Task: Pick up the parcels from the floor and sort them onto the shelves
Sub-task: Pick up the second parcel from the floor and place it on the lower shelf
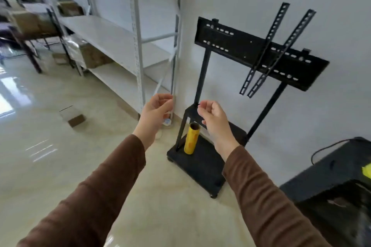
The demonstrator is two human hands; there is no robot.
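Parcels number 1 on the open floor: a small brown cardboard parcel [75, 120] lying at about 9 o'clock from the hands, well apart from them, on the glossy tiled floor [60, 146]. About 3 more cardboard boxes [94, 57] sit toward 10 o'clock around the far end of the white metal shelves [112, 38], though blur there makes the count uncertain. 2 bare white shelf boards show in the near bay. 2 hands in brown sleeves reach forward at mid-frame: the left hand [155, 113] has its fingers loosely curled and apart, holding nothing, just in front of the near shelf post; the right hand [213, 120] is likewise half-curled and empty, raised above the black stand [202, 164]. 1 yellow roll [191, 139] stands upright on the stand's base at 6 o'clock from the right hand. 2 perforated black bars cross the stand's mounting plate at 1 o'clock. 1 black box [331, 168] sits at 4 o'clock.
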